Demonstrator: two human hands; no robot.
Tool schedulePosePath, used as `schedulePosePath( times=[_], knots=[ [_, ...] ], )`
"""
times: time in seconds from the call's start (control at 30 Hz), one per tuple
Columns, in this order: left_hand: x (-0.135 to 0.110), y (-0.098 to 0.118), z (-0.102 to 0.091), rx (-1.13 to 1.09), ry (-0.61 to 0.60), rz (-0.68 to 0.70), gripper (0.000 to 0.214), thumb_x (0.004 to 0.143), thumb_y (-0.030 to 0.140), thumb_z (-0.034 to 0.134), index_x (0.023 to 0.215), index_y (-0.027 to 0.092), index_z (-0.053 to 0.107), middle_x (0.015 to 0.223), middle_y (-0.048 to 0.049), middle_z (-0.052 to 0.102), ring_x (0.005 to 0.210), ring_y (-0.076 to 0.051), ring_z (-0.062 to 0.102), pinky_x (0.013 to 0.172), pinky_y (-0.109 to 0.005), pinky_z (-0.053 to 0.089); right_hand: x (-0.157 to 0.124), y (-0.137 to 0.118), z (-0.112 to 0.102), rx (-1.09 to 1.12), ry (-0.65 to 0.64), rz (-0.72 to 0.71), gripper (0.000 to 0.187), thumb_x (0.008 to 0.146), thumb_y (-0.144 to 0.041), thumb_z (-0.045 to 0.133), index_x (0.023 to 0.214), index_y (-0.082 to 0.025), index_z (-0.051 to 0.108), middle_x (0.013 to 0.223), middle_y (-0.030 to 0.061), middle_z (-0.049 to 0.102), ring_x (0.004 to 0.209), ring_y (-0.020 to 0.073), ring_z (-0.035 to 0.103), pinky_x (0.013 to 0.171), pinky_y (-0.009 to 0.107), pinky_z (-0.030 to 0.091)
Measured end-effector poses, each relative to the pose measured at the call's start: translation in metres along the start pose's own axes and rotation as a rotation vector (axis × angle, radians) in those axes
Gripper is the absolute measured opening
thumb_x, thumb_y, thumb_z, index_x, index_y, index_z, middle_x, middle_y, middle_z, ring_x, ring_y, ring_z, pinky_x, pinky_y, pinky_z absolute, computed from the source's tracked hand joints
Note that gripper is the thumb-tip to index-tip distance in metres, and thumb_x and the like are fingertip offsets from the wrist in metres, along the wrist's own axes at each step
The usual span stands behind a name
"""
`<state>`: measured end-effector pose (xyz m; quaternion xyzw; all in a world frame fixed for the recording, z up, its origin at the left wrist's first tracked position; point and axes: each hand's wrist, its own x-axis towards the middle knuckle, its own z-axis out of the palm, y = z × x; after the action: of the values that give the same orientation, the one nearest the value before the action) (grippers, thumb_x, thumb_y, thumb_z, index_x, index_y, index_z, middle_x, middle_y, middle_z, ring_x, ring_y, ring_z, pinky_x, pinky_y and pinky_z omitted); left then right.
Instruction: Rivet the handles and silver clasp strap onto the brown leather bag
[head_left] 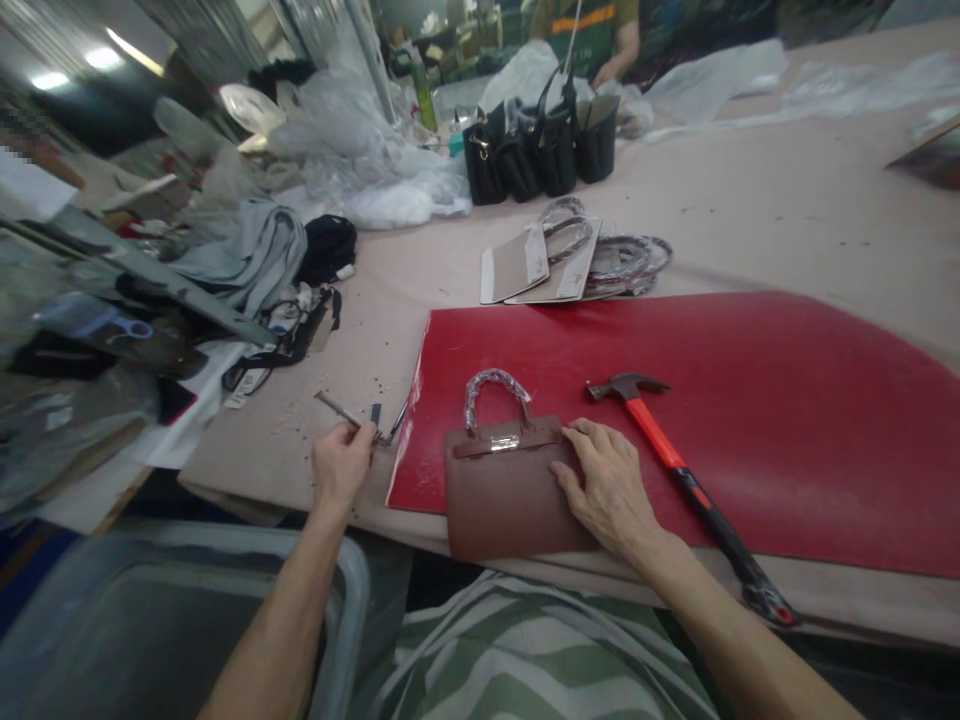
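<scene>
A brown bag panel [504, 505] with a plastic-wrapped handle [495, 378] and a shiny metal clasp [505, 443] lies flat near the table's front edge, partly on a red mat [735, 400]. My right hand [611, 485] rests on the panel's right side, thumb apart from the fingers. Left of the mat, my left hand [343, 465] is closed on a thin metal rod [334, 408]. Beside its fingertips are a small dark flat piece [376, 412] and another thin tool [397, 422]. A claw hammer [679, 470] with a red and black handle lies right of my right hand.
Brown panels with wrapped handles [551, 265] lie behind the mat. Several black bags [540, 150] stand farther back, near plastic wrapping [405, 185]. Grey cloth [251, 255] and clutter fill the left side. A grey bin [349, 590] sits below left. A person [600, 40] is across the table.
</scene>
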<state>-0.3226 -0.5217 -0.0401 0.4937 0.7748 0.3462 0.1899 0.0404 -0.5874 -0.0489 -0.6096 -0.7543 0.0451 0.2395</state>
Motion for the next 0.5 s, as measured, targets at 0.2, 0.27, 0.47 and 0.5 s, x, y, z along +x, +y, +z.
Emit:
schedulePosePath(
  times=[0.2, 0.27, 0.47, 0.5],
  knots=[
    [0.020, 0.001, -0.029, 0.653, -0.183, -0.028, 0.032, 0.085, 0.044, 0.055, 0.080, 0.018, 0.073, 0.088, -0.0154, 0.077, 0.092, -0.036, 0.072, 0.070, -0.036, 0.047, 0.016, 0.002, -0.004, -0.032, -0.050, -0.031, 0.031, 0.094, -0.027, 0.060, 0.122, -0.015, 0.065, 0.127, 0.0147, 0.061, 0.113, 0.0315, 0.054, 0.096, 0.046, 0.043],
    [0.017, 0.003, -0.030, 0.735, -0.240, -0.027, 0.033, 0.088, 0.043, 0.053, 0.085, 0.018, 0.074, 0.091, -0.0164, 0.076, 0.094, -0.037, 0.071, 0.071, -0.037, 0.047, 0.023, 0.001, -0.006, -0.069, -0.075, -0.063, 0.027, 0.094, -0.026, 0.060, 0.117, -0.016, 0.068, 0.126, 0.0138, 0.062, 0.111, 0.0304, 0.054, 0.095, 0.044, 0.042],
    [-0.019, 0.020, -0.016, 0.731, -0.147, 0.236, 0.029, 0.099, 0.031, 0.047, 0.097, 0.017, 0.072, 0.109, -0.0141, 0.072, 0.099, -0.028, 0.069, 0.080, -0.035, 0.048, 0.043, -0.005, -0.014, -0.227, -0.182, -0.176, 0.020, 0.097, -0.023, 0.054, 0.105, -0.019, 0.072, 0.108, 0.0105, 0.067, 0.097, 0.0260, 0.055, 0.088, 0.040, 0.036],
    [-0.028, 0.026, -0.010, 0.683, -0.150, 0.303, 0.027, 0.100, 0.030, 0.047, 0.098, 0.018, 0.071, 0.109, -0.0123, 0.071, 0.098, -0.026, 0.068, 0.081, -0.034, 0.048, 0.045, -0.007, -0.015, -0.244, -0.198, -0.193, 0.020, 0.098, -0.022, 0.053, 0.104, -0.019, 0.072, 0.104, 0.0101, 0.067, 0.094, 0.0255, 0.055, 0.086, 0.039, 0.035]
  ],
)
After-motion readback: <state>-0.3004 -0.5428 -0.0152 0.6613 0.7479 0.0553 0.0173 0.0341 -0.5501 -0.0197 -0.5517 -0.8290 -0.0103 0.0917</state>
